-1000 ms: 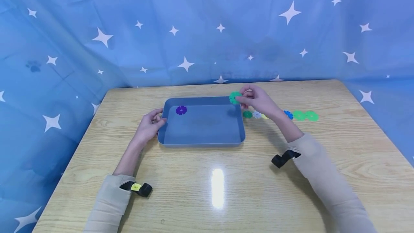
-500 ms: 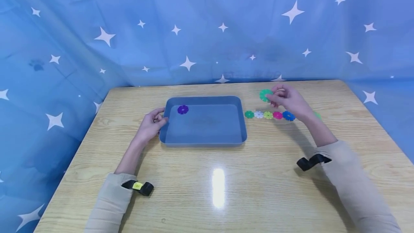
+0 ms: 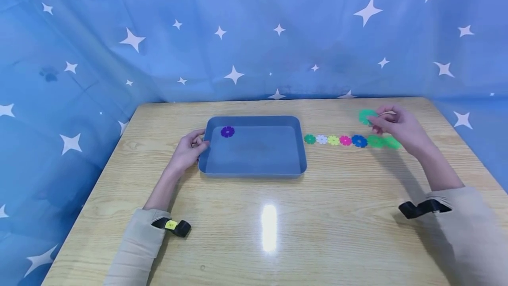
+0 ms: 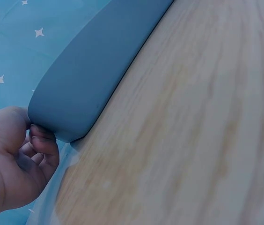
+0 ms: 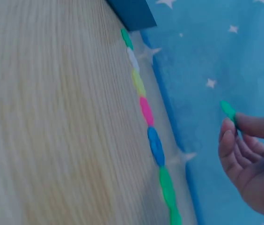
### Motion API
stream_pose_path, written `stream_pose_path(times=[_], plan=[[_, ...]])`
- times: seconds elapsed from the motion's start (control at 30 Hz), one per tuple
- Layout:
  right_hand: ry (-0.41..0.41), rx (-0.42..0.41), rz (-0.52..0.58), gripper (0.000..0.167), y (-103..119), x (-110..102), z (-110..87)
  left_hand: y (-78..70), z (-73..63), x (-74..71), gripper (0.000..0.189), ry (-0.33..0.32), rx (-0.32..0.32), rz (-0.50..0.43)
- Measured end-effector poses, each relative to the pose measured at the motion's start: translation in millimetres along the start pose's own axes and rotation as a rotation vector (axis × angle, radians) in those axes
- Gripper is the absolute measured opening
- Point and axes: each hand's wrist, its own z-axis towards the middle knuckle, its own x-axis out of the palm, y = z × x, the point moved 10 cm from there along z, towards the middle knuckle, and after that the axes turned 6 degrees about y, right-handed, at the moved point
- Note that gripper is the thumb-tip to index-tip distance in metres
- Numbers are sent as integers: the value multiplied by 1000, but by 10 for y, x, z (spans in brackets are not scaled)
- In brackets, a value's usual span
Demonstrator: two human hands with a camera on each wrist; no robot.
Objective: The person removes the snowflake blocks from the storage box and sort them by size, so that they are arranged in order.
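Observation:
My left hand [image 3: 188,150] grips the left wall of a blue-grey tray [image 3: 254,174], thumb over the rim; the left wrist view shows its curled fingers at the tray's outer side [image 4: 76,93]. A purple flower-shaped disc [image 3: 227,132] lies inside, towards the back left. Between thumb and fingertips my right hand [image 3: 402,129] pinches a green notched disc [image 3: 366,117], held up above the table. Below it runs a row of flat discs: green [image 3: 310,139], white [image 3: 322,139], yellow [image 3: 334,140], pink [image 3: 345,141], blue [image 3: 359,141] and two light green discs [image 3: 375,141] at the right end.
The wooden table [image 3: 222,220] spreads under both arms, with a bright light reflection near its middle. Behind it hangs a blue curtain [image 3: 254,52] with white stars. Each wrist carries a black strap mount [image 3: 424,208].
My right hand has carried the green disc rightwards from the tray's back right corner, past the row, to above the light green discs. The left hand stays on the tray.

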Motion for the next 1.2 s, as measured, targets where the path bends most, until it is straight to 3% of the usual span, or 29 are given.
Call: stream_pose_path(times=[0.27,0.5,0.8,1.07,1.2], plan=[[-54,41,-8,32,-186,-321,-219,-336,-133,52,52,17,19,7],[-74,60,8,30,-389,-425,-392,-34,51,-7,54,8,22,-3],[-83,155,-49,32,-646,-604,-536,-23,20,-11,55,1,35,-14],[-33,184,-10,33,-895,-672,-525,-2,-4,-4,54,4,49,-39],[-16,228,-62,42,-1019,-684,-514,9,-2,-4,54,7,55,-53]])
